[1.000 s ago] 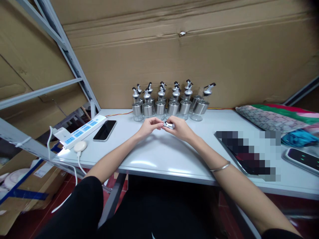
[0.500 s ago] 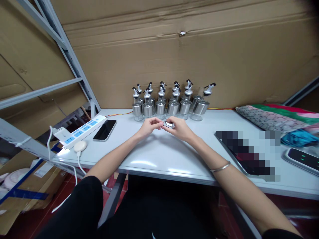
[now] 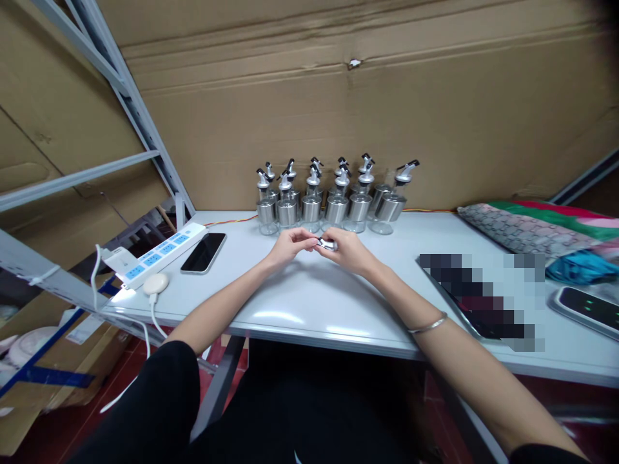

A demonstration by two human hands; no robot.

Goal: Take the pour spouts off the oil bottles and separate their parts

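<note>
My right hand (image 3: 347, 248) is closed around a small silver pour spout (image 3: 329, 245) with a black tip, much like those on the bottles. Thumb and fingers of my left hand (image 3: 293, 246) pinch together at the spout's black end. Both hands meet just above the table, in front of the bottles. Several glass bottles with brushed-metal sleeves (image 3: 337, 209) stand close together in two rows, most of them topped by silver-and-black spouts. At the back right, one bottle (image 3: 381, 193) shows a bare glass neck. My fingers hide part of the held spout.
On the white table (image 3: 300, 296), a phone (image 3: 204, 253) and a power strip (image 3: 164, 254) with a white round charger (image 3: 155, 284) lie left. A blurred-out dark device (image 3: 464, 296), a patterned cloth bag (image 3: 517, 235) and a white-edged device (image 3: 587, 308) are right. Cardboard (image 3: 309, 116) stands behind.
The pour spout has turned slightly between my fingers, and its black tip shows more. Both hands stay in nearly the same place; the bottles have not moved.
</note>
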